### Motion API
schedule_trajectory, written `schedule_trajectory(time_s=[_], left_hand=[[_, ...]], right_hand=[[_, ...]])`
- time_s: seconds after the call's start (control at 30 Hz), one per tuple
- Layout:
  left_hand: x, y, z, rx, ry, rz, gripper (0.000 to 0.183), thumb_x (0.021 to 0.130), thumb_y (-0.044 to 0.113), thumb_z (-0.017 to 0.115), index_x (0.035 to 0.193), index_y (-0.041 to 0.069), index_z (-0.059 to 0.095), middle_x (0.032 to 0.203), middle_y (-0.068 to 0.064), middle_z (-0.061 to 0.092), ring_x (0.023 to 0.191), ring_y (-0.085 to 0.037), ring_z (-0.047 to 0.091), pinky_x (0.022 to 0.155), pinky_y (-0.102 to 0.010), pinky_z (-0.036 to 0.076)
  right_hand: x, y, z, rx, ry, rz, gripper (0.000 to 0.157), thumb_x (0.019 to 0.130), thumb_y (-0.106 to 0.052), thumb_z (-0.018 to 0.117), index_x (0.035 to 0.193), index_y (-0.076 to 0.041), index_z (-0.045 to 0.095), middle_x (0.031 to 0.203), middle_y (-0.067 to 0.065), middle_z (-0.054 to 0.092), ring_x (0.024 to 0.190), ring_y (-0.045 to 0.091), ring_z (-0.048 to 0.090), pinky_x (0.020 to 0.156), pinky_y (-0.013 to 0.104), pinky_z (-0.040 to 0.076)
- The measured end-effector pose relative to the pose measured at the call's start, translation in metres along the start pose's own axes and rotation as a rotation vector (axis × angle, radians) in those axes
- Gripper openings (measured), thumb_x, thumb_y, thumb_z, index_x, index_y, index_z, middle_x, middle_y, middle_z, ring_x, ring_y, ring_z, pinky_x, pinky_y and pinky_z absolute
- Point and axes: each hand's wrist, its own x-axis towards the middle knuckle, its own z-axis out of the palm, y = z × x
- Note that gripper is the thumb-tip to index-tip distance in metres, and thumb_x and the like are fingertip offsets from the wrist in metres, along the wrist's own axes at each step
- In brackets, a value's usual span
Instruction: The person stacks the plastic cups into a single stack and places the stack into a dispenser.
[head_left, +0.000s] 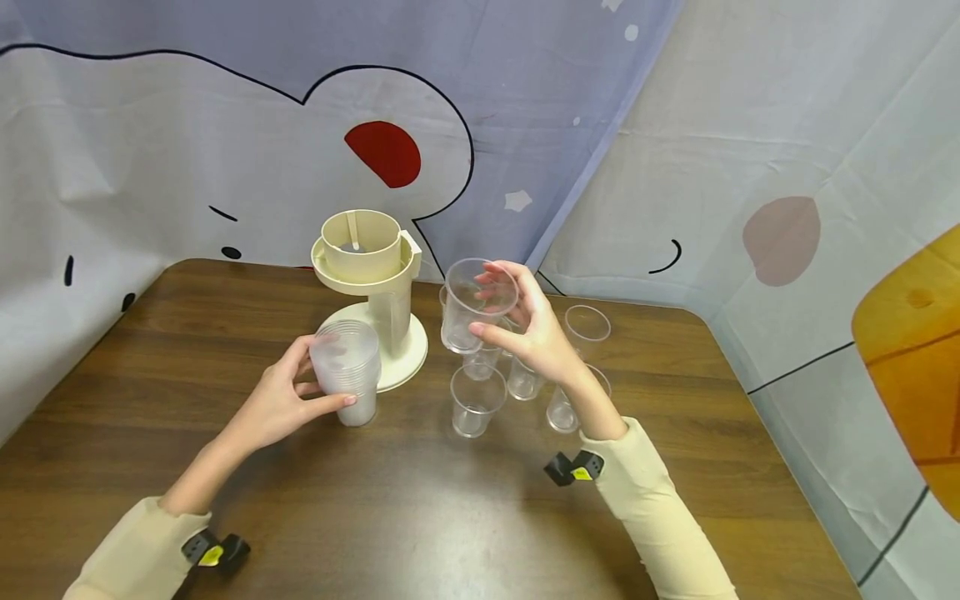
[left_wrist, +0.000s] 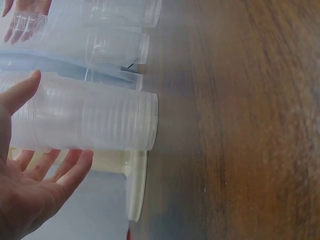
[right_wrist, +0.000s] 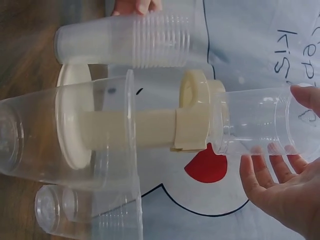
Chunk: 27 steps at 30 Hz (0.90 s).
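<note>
My left hand [head_left: 288, 396] holds a stack of clear plastic cups [head_left: 352, 375] upright at the table, thumb on one side and fingers on the other. In the left wrist view the stack [left_wrist: 100, 112] shows its many nested rims. A single clear plastic cup [head_left: 472, 312] is gripped by my right hand [head_left: 532, 329], raised over the group of cups on the table. The right wrist view has this cup [right_wrist: 252, 122] between thumb and fingers. Just behind the left hand's stack stands a cream cup dispenser [head_left: 367, 258] with a round base and an open ring top.
Several single clear cups stand upright on the wooden table [head_left: 420, 517] below and around my right hand, among them a front cup [head_left: 472, 417] and a right-hand cup [head_left: 562, 412]. A printed cloth curtain [head_left: 247, 167] hangs behind the table and along its right side.
</note>
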Motion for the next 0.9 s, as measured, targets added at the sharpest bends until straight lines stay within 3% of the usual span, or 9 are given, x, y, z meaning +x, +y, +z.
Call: schedule_trajectory(time_s=[0.9], left_hand=[[0.000, 0.001, 0.000, -0.010, -0.001, -0.007, 0.072, 0.077, 0.017, 0.082, 0.133, 0.007, 0.038, 0.130, -0.017, 0.052, 0.117, -0.037, 0.057, 0.085, -0.039, 0.058]], right_hand=[[0.014, -0.012, 0.030, 0.034, -0.042, 0.027, 0.071, 0.078, 0.014, 0.069, 0.139, 0.001, 0.035, 0.133, 0.022, 0.049, 0.119, 0.039, 0.054, 0.099, 0.039, 0.051]])
